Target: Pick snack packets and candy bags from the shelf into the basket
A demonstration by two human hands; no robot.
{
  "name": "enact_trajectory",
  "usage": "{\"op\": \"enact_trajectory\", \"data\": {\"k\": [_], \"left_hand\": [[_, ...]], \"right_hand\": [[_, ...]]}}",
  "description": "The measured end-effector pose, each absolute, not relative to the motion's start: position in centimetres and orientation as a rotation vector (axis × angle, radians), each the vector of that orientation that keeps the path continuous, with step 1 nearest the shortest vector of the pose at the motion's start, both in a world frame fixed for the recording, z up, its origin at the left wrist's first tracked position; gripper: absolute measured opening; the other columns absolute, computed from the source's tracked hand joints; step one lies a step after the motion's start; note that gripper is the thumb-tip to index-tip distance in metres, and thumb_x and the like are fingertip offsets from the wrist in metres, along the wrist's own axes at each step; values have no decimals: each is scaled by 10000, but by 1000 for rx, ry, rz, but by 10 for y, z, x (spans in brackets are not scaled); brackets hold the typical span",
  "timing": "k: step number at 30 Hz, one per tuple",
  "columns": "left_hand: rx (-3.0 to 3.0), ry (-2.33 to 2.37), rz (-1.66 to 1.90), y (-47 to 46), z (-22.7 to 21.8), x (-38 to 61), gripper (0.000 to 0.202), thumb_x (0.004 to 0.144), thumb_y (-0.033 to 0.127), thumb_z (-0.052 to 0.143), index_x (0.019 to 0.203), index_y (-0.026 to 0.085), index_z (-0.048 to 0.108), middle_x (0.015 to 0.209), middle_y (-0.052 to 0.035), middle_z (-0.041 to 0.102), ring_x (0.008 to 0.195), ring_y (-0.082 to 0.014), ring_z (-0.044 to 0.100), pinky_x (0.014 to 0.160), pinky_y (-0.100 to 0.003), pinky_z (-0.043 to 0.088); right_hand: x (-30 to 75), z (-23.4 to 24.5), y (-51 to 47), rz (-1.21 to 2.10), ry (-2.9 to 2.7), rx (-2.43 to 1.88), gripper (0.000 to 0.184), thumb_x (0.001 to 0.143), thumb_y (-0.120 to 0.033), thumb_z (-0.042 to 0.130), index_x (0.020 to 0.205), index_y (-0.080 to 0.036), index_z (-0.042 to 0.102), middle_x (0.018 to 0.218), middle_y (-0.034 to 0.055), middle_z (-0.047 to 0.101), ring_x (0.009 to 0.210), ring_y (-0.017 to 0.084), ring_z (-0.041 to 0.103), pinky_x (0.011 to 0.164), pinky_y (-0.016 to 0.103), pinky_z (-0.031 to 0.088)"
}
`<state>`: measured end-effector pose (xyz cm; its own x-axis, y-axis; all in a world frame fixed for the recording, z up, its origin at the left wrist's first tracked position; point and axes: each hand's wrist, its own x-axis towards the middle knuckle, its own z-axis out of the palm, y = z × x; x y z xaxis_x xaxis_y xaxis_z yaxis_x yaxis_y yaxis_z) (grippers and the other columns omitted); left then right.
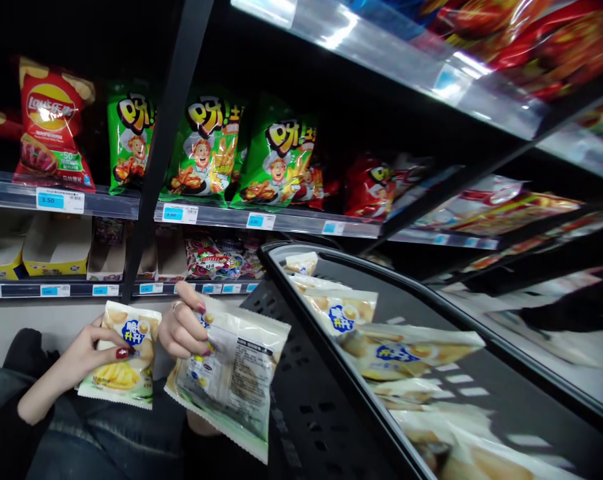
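2 cream plastic snack packets held, 1 per hand; handling judged part-way.
Left hand grips a pillow-shaped packet with blue lettering badge, thumb across front. Right hand curls tightly on the upper corner of a 2nd packet, printed back showing. Both beside a black slotted plastic basket, outside it. Several matching cream packets lie inside. Neither held packet set down yet.

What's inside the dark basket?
Several cream snack bags, some showing blue logos, lie inside the basket. Overlapping bags cover whatever is beneath them, so that can't be seen.
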<state>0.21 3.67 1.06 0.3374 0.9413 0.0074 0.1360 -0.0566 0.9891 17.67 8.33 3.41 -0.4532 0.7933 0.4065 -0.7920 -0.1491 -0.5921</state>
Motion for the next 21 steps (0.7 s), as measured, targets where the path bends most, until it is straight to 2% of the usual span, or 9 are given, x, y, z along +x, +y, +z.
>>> {"op": "enact_trajectory", "data": {"k": [4,6,9,13,15,17,19,21], "left_hand": [[1527,1055,897,37,9,1,152,642,348,672,693,221,740,806,-68,663,856,-253,546,836,-356,397],[1534,1064,896,38,8,1,150,645,348,670,692,223,739,821,-70,660,859,-255,548,829,-356,401],[1536,1071,892,38,7,1,157,657,350,660,700,221,739,843,-73,658,864,-254,551,832,-355,400],[1495,1095,913,38,9,2,192,664,377,651,698,207,736,857,-80,661,873,-256,555,842,-361,399],[1440,1115,949,39,8,3,215,651,395,661,689,196,732,847,-82,665,884,-265,557,846,-369,402],[1375,1116,999,39,5,3,261,656,429,650,691,183,727,837,-84,670,933,-280,549,877,-379,387],[1316,1072,1072,39,0,2,356,710,494,569,706,173,724,843,-86,675,1013,-289,522,936,-382,345],[1255,1015,1174,38,-6,1,477,757,563,456,722,166,718,877,-88,675,1070,-285,496,978,-376,310]], "right_hand": [[182,59,66,1839,-468,222,109,860,-226,407,753,-229,391,434,-130,352,249,-5,264,305,91,199],[185,71,59,1820,-254,175,140,870,-107,353,792,-215,399,497,-109,406,318,-22,367,344,54,250],[187,80,57,1783,-107,108,197,867,-39,305,790,-195,398,507,-95,399,364,-14,426,378,53,305],[188,77,62,1821,-158,124,158,865,-77,335,773,-192,393,481,-104,403,315,-7,390,342,65,296],[189,75,65,1902,-379,197,120,854,-160,394,742,-200,389,454,-117,401,259,-3,322,311,82,272],[188,74,67,2010,-755,233,162,826,-284,454,698,-215,382,407,-127,388,211,21,266,290,129,273],[185,74,68,2007,-1096,18,209,791,-381,488,689,-229,387,387,-125,386,211,53,277,299,177,287],[179,72,67,1769,-1251,-507,207,773,-401,503,707,-228,410,424,-107,407,280,72,334,345,192,289]]}}
